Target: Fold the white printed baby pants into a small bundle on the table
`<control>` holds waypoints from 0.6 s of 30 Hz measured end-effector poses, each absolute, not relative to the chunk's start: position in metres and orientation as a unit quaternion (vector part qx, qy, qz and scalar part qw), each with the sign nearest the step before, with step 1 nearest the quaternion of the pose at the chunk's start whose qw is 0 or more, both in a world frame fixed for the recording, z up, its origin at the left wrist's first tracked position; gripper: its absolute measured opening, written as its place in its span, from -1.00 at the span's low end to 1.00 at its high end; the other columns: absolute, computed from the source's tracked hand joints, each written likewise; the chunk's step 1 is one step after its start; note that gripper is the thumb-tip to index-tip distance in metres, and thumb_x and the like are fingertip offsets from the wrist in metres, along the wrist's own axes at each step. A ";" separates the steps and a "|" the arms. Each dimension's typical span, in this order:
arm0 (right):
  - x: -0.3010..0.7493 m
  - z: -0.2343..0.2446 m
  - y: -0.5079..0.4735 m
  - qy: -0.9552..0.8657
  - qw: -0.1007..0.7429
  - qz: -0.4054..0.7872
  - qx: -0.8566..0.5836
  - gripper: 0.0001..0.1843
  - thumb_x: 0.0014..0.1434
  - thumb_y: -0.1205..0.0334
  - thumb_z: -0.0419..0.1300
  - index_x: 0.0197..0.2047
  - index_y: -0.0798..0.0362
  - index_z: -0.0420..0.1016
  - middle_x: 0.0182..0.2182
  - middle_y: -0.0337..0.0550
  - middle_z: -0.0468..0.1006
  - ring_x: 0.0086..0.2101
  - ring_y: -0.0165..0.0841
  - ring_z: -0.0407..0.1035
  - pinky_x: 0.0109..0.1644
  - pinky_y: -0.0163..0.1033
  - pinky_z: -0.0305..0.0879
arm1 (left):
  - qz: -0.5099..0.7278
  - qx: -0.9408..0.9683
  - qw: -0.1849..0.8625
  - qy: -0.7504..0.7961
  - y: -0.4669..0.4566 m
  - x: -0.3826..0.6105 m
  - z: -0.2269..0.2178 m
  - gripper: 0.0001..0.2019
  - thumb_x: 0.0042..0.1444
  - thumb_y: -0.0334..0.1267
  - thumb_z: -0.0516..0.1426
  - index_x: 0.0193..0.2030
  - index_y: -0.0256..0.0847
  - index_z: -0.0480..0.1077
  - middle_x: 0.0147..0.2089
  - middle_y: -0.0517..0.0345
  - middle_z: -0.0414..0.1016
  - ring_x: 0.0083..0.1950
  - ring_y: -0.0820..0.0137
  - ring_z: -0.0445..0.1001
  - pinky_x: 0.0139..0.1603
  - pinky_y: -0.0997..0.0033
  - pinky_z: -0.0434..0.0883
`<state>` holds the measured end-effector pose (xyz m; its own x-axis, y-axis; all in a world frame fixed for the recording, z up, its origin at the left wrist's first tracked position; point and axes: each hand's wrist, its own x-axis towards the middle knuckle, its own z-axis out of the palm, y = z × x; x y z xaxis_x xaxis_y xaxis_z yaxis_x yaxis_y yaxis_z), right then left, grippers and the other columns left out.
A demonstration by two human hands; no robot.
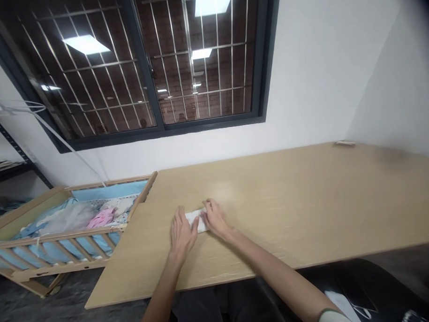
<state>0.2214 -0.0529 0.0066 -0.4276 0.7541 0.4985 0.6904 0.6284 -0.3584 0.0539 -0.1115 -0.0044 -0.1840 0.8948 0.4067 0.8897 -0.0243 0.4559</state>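
A small flat white piece (201,224), cloth or paper I cannot tell, lies on the light wooden tabletop (289,200). It looks roughly rectangular, with faint marks on it. My left hand (183,230) holds its left end, the thumb lying on top and the fingers stretched along the side. At the right end, my right hand (215,220) has its fingers bent and closed on the edge. Both palms are low over the table, and the ends of the white piece are partly hidden beneath the fingers.
A wooden crib (62,241) with blue lining and a pink cloth (102,218) stands left of the table. A small flat object (345,143) lies at the far right edge. Behind is a barred window (155,69). A black chair (373,287) is at the lower right.
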 end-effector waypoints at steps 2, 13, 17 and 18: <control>0.220 0.008 -0.057 -0.902 0.264 0.040 -0.338 -0.45 0.39 0.16 -0.03 0.40 0.11 0.18 0.33 0.17 0.25 0.29 -0.11 0.16 0.35 0.03 0.06 | 0.277 0.697 0.022 0.661 -0.111 0.063 -0.010 -0.25 0.38 0.12 -0.19 0.49 -0.44 -0.14 0.54 -0.31 -0.08 0.54 0.11 -0.06 0.46 0.12 0.06; 0.258 0.004 -0.050 -0.905 0.151 0.144 -0.370 -0.26 0.46 -0.11 -0.28 0.49 0.22 0.00 0.45 0.15 0.02 0.43 -0.15 -0.14 0.48 0.04 -0.24 | 0.164 0.726 0.024 0.668 -0.126 0.039 -0.030 -0.19 0.36 0.20 -0.28 0.51 -0.44 -0.13 0.55 -0.29 -0.20 0.57 0.03 -0.22 0.48 -0.05 -0.04; 0.272 0.021 -0.054 -0.910 0.175 0.148 -0.346 -0.28 0.44 -0.12 -0.18 0.49 0.15 0.05 0.47 0.12 -0.06 0.44 -0.11 -0.17 0.47 0.07 -0.20 | 0.171 0.759 -0.037 0.627 -0.132 0.032 -0.025 -0.21 0.33 0.20 -0.16 0.47 -0.42 0.01 0.54 -0.31 -0.10 0.55 0.02 -0.11 0.46 -0.04 0.01; 0.274 0.024 -0.055 -0.916 0.179 0.146 -0.327 -0.29 0.43 -0.13 -0.12 0.48 0.11 0.07 0.47 0.11 -0.04 0.43 -0.11 -0.14 0.46 0.07 -0.18 | 0.171 0.766 -0.037 0.618 -0.132 0.033 -0.022 -0.23 0.32 0.19 -0.12 0.45 -0.40 0.05 0.52 -0.30 -0.02 0.53 0.02 -0.04 0.45 -0.03 0.03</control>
